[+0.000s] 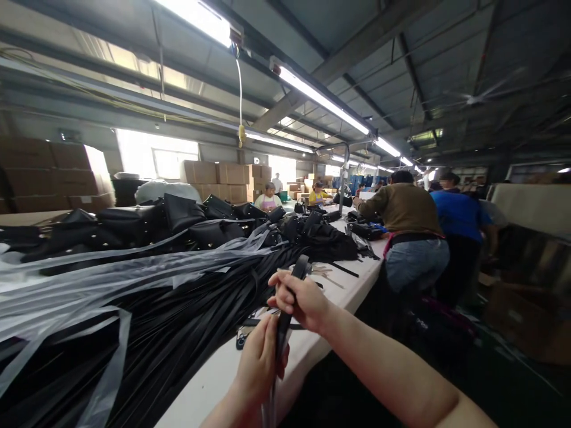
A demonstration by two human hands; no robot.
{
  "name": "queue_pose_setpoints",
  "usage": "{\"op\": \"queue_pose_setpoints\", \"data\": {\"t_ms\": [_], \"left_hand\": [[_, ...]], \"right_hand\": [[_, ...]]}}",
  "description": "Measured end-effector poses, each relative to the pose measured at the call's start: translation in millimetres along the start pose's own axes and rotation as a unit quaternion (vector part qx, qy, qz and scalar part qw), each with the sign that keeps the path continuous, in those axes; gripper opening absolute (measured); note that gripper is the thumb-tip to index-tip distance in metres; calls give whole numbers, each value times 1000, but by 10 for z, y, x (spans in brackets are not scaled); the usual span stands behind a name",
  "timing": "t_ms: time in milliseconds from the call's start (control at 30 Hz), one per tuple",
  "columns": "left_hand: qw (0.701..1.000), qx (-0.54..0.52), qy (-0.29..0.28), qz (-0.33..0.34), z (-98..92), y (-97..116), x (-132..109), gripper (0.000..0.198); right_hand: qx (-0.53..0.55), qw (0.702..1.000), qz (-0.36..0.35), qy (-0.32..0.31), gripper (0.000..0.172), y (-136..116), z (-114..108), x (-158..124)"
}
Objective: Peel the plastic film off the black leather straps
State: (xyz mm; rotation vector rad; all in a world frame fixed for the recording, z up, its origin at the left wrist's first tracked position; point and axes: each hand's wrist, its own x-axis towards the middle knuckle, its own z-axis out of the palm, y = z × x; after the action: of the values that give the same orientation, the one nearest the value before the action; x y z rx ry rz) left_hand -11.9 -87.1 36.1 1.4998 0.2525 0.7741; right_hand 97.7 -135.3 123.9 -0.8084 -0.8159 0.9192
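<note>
Between my hands runs a black strap [282, 327], held above the front edge of the white table. My left hand [261, 353] is closed around its lower part. Higher up, my right hand [306, 300] pinches the same strap, whose looped end [301, 265] sticks up past the fingers. Below my hands, the strap continues downward with a pale strip beside it. A large bundle of long black straps [191, 321] lies on the table to the left, close to my left hand. Strips of clear plastic film [134, 267] are spread over the bundle.
Black bags with metal studs [178, 214] are heaped behind the straps. A phone [241, 340] lies on the white table [223, 371] near my left hand. Co-workers [410, 208] stand along the right side. Stacked cartons [49, 172] are at the back left.
</note>
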Motion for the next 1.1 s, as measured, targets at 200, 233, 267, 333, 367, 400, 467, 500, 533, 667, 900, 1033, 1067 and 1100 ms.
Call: {"op": "queue_pose_setpoints", "data": {"t_ms": [200,233,267,333,367,400,467,500,533,667,900,1033,1067,1100], "left_hand": [[998,-17,-41,-38,-25,-86,-62,56],[998,-21,-45,-30,-34,-12,-24,55],[998,-28,-44,-19,-45,69,22,54],[998,-42,-35,9,-66,207,117,52],[998,-45,-29,21,-73,251,155,51],[998,-45,-23,30,-76,273,183,50],[998,-39,-20,34,-72,271,210,49],[999,-38,-22,29,-68,257,212,50],[999,-42,-26,21,-67,245,210,51],[989,-115,-82,-45,-120,272,190,51],[925,-244,-236,-168,-242,291,56,59],[951,-172,-209,-148,-156,262,-46,59],[958,-161,-190,-140,-131,251,-57,62],[965,-152,-170,-133,-107,235,-60,64]], "right_hand": [[-15,1000,-10,5,35,-294,-149,150],[-31,999,-9,-22,36,-246,-109,138],[-43,998,-12,-49,38,-186,-57,117],[-58,994,-24,-89,39,-83,61,67],[-64,992,-29,-101,40,-62,114,47],[-71,991,-35,-109,39,-67,157,35],[-84,989,-45,-113,35,-151,209,40],[-87,989,-47,-110,33,-217,220,56],[-86,990,-49,-102,31,-290,222,78],[-73,994,-45,-74,30,-516,198,171],[-107,991,-37,-72,32,-605,176,180],[-124,988,-44,-84,30,-611,124,184],[-128,986,-47,-96,28,-610,106,185],[-132,984,-50,-108,27,-608,89,185]]}}
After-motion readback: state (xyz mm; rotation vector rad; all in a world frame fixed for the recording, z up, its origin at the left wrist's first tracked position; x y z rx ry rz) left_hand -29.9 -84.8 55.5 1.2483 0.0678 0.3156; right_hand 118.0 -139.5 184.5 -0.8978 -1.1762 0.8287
